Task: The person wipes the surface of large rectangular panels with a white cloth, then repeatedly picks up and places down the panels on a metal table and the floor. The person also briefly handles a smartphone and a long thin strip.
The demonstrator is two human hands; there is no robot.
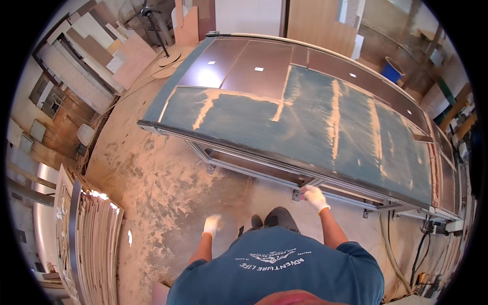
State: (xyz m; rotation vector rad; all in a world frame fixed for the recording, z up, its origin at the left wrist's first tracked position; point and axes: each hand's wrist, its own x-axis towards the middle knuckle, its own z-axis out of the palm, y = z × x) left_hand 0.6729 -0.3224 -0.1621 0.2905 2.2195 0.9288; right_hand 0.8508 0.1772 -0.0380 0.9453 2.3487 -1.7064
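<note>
Beyond the fingers of both our hands stands the workbench (pixel 305 129), its long axis running slantwise from far left of them to nearer on the right. Brown panels (pixel 262 63) line its far side, away from our fingers. Our right hand (pixel 316 197) is just at the front metal frame (pixel 254 174), fingers curled; we cannot tell whether they grasp it. Our left hand (pixel 212 224) hangs apart from the bench, its fingers too blurred to tell loose from clenched. The dark front edge (pixel 244 151) passes ahead of both. Dusty floor (pixel 152 162) opens left of our left fingers, as far as a sheet stack (pixel 99 244).
</note>
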